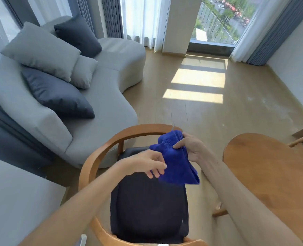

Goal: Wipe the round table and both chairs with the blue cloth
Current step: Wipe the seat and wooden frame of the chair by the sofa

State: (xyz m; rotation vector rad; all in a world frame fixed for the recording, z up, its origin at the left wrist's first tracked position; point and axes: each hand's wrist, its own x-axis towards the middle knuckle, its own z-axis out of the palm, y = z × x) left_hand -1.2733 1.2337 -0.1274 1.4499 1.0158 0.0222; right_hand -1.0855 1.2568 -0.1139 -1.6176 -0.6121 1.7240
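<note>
A curved grey sofa (97, 96) with grey and dark cushions fills the left, and the round wooden table (264, 167) sits at the right beside a wooden armchair (93, 157) with a dark seat pad. Above that seat the blue cloth (177, 162) hangs folded. The right hand (189, 146) pinches its upper part with curled fingers and thumb, while the left hand (147, 162) touches its lower edge with loosely bent fingers.
</note>
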